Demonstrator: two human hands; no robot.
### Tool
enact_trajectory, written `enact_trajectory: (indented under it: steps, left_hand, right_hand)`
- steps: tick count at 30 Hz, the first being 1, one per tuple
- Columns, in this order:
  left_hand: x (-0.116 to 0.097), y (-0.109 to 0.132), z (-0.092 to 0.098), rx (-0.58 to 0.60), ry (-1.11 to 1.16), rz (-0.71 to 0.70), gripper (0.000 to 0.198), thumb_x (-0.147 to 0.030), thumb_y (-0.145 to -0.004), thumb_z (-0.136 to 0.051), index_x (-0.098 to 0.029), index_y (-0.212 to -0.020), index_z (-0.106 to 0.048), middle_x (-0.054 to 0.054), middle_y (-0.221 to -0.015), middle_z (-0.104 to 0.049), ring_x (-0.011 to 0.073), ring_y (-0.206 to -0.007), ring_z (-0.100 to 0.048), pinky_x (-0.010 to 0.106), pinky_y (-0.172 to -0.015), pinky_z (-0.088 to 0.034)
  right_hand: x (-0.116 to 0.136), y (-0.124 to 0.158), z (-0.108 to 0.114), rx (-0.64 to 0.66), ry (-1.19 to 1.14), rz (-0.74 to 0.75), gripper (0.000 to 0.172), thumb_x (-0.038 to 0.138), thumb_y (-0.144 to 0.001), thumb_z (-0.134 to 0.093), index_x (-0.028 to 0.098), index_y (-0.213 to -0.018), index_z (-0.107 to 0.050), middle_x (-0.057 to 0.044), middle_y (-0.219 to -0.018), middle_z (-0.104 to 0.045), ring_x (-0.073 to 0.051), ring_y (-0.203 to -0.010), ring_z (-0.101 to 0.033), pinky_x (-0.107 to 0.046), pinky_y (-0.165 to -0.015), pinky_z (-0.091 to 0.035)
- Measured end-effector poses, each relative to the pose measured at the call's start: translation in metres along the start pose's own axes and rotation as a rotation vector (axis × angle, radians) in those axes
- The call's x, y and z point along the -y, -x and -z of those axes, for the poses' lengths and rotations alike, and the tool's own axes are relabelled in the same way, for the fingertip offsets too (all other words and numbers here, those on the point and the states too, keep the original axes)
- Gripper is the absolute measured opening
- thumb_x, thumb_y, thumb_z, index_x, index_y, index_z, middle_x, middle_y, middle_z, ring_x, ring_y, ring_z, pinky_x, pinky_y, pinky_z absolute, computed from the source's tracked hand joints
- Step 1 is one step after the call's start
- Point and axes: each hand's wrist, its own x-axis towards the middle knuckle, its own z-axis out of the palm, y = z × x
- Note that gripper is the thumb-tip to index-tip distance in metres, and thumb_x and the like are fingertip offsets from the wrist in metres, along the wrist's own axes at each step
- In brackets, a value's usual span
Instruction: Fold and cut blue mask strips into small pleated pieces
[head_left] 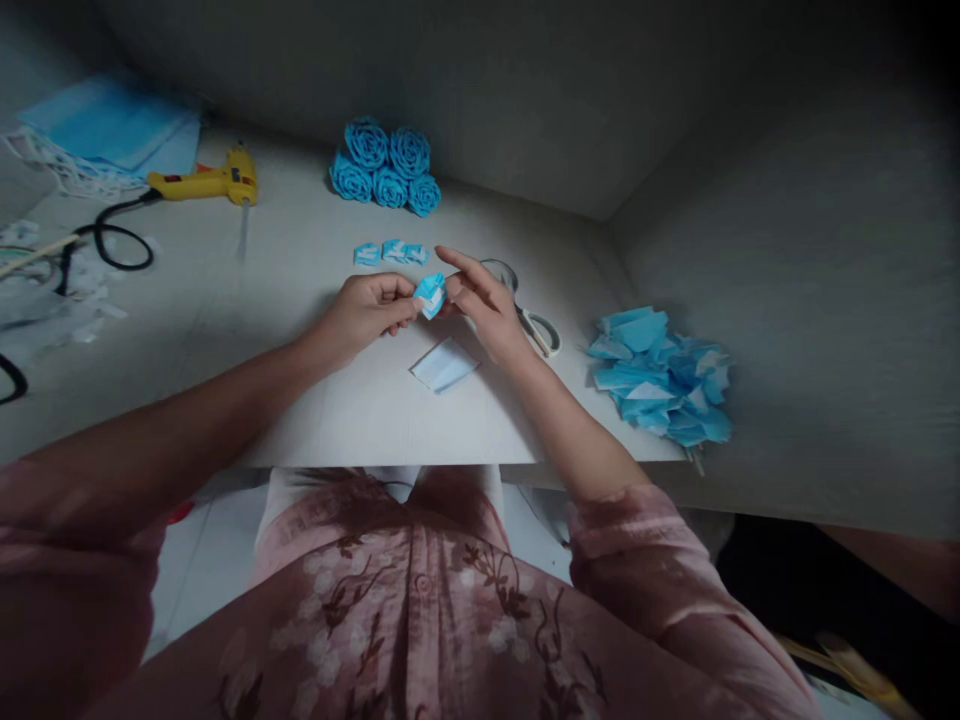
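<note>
Between my hands, above the table, is a small folded blue-and-white piece of face-mask fabric [430, 295]. My left hand [369, 315] pinches its left edge between thumb and fingers. At its right edge, the thumb and lower fingers of my right hand [487, 308] close on it, while the index finger points up and away. Just beyond lies a short row of similar folded pieces [395, 252]. A flat pale blue fabric piece [444, 366] rests on the table nearer to me. Scissors [541, 332] lie partly hidden behind my right hand.
Several rolled blue fabric roses [390, 165] are stacked at the back of the white table [315, 420]. A yellow glue gun [210, 184] and stacked blue masks [112, 125] sit at the left, near white scraps [52, 290]. Crumpled blue pieces [664, 378] are heaped at the right edge.
</note>
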Motion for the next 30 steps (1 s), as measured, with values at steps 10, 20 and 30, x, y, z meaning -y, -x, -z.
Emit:
enact_trajectory:
  steps: [10, 20, 30]
  left_hand:
    - [0.0035, 0.0009, -0.003, 0.073, -0.085, -0.033, 0.027, -0.04, -0.075, -0.083, -0.021, -0.073, -0.065, -0.002, -0.063, -0.06, 0.0104, -0.057, -0.051, 0.023, -0.052, -0.039]
    - [0.0014, 0.0016, -0.0025, 0.081, -0.144, -0.07, 0.024, -0.035, -0.076, -0.082, -0.02, -0.071, -0.065, -0.004, -0.062, -0.058, 0.01, -0.06, -0.049, 0.024, -0.056, -0.036]
    - [-0.0035, -0.0006, 0.0024, -0.027, 0.011, 0.017, 0.02, -0.028, -0.081, -0.081, -0.019, -0.074, -0.065, -0.001, -0.065, -0.064, 0.0092, -0.055, -0.053, 0.023, -0.054, -0.041]
  right_hand:
    - [0.0046, -0.001, -0.0061, -0.043, -0.064, -0.023, 0.06, 0.059, -0.11, -0.056, 0.025, -0.16, -0.049, -0.006, -0.106, -0.076, -0.015, -0.079, -0.066, -0.03, -0.077, -0.061]
    - [-0.0015, -0.0007, -0.0051, -0.001, -0.076, 0.011, 0.071, 0.066, -0.107, -0.059, 0.023, -0.162, -0.047, -0.006, -0.105, -0.077, -0.015, -0.079, -0.067, -0.028, -0.075, -0.061]
    - [-0.0002, -0.0022, 0.0001, 0.011, -0.209, -0.071, 0.077, 0.067, -0.103, -0.064, 0.026, -0.165, -0.045, -0.002, -0.096, -0.075, -0.016, -0.079, -0.069, -0.031, -0.081, -0.066]
